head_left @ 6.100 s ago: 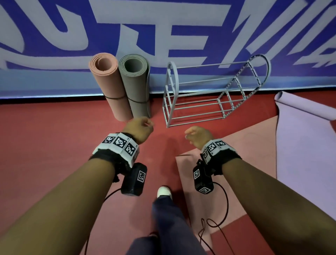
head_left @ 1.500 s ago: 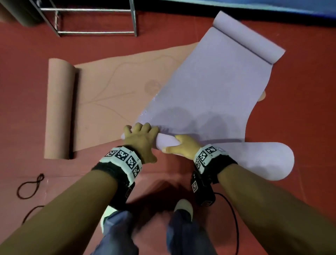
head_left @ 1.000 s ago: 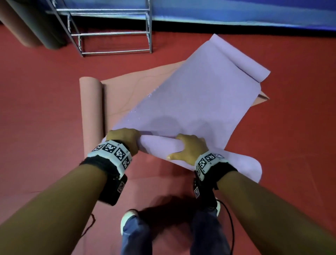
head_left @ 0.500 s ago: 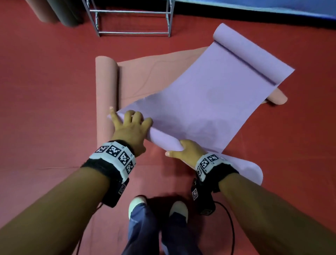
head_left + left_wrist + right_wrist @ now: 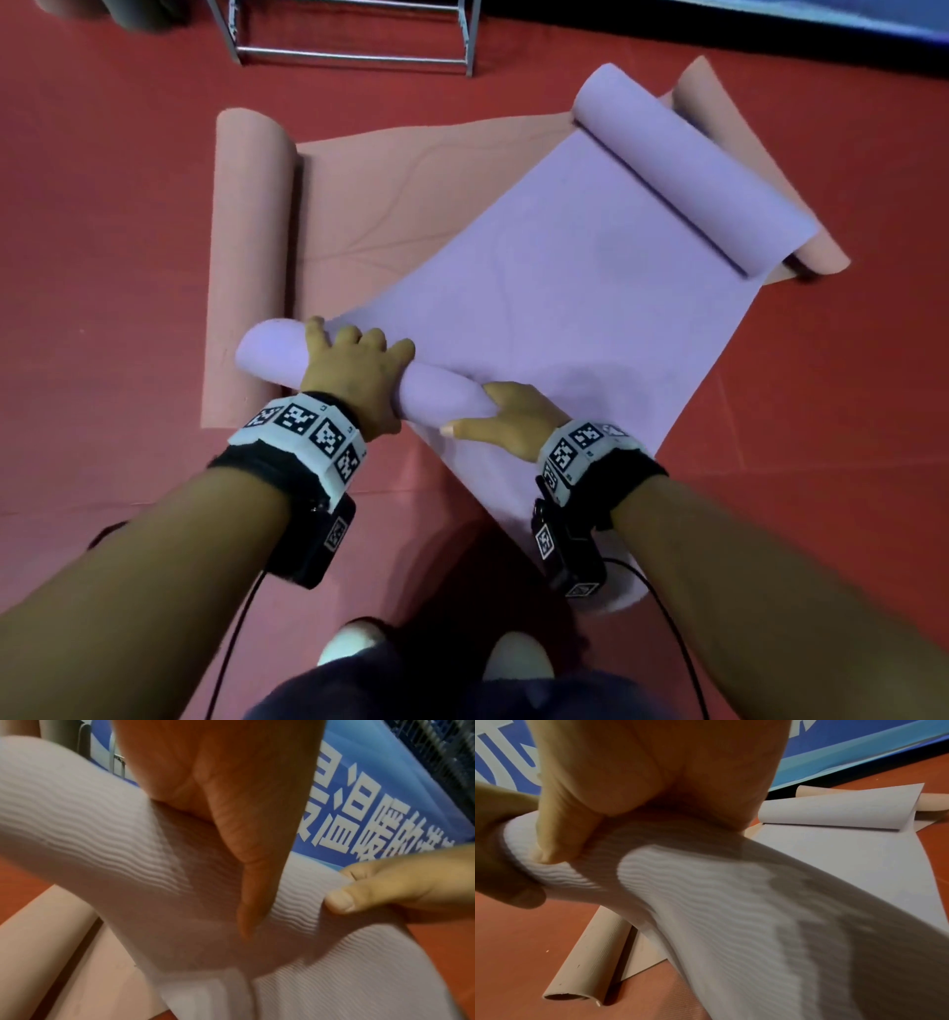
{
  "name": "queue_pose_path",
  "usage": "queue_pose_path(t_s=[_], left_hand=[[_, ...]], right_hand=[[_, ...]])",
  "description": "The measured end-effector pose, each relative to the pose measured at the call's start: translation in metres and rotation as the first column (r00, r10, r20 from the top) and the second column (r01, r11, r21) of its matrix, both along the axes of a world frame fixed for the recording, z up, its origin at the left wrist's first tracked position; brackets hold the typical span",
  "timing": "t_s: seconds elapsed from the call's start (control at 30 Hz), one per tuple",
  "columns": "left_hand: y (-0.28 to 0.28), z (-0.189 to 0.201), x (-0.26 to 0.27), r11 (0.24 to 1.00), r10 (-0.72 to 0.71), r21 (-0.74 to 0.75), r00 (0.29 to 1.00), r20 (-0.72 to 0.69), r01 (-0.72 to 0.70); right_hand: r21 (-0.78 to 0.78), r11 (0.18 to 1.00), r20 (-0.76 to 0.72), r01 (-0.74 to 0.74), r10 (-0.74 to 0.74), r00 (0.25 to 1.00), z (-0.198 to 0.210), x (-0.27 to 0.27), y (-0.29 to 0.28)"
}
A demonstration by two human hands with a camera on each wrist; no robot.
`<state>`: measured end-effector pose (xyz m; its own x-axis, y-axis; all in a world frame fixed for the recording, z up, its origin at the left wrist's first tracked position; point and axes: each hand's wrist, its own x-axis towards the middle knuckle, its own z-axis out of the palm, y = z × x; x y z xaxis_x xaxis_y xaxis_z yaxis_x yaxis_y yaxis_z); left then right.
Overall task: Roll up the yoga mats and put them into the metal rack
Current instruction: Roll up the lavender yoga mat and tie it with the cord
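A lilac yoga mat [image 5: 565, 267] lies diagonally on the red floor, over a pink mat [image 5: 390, 180]. Its near end is rolled into a narrow tube [image 5: 436, 395], and its far end curls up [image 5: 688, 169]. My left hand [image 5: 354, 370] grips the tube from above, fingers curled over it. My right hand [image 5: 503, 416] holds the tube's right part, thumb toward me. In the left wrist view my palm [image 5: 231, 801] presses the ribbed lilac mat [image 5: 102, 841]. In the right wrist view my fingers [image 5: 559, 833] curl round the ribbed roll [image 5: 706, 902]. The metal rack [image 5: 354, 51] stands at the top edge.
The pink mat has a rolled left end [image 5: 246, 246] and a curled far corner [image 5: 719, 103]. Two rolled mats stand at the top left corner [image 5: 102, 10], mostly cut off. A blue banner [image 5: 821, 20] runs along the far wall. My shoes [image 5: 354, 647] are below the hands.
The roll at the lilac mat's near end has grown thicker and moved forward. My left hand has gone from flat on the mat to curled over the tube.
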<state>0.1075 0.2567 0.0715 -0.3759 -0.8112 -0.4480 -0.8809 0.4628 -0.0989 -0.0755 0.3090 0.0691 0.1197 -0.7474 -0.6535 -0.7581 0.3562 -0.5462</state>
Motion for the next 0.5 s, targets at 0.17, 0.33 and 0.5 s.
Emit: queue_pose_path(t_s=[0.17, 0.33, 0.5], left_hand=[[-0.002, -0.039, 0.008, 0.998, 0.061, -0.009, 0.997, -0.039, -0.062], [-0.002, -0.061, 0.008, 0.994, 0.102, -0.035, 0.992, -0.072, -0.105], [0.011, -0.056, 0.010, 0.991, 0.131, 0.035, 0.991, -0.041, -0.130]], right_hand=[[-0.048, 0.999, -0.013, -0.006, 0.005, 1.000, -0.035, 0.004, -0.010], [-0.078, 0.997, -0.035, 0.028, -0.031, 0.999, -0.055, 0.002, -0.013], [-0.040, 0.994, -0.097, -0.100, 0.096, 0.991, -0.053, 0.005, 0.000]])
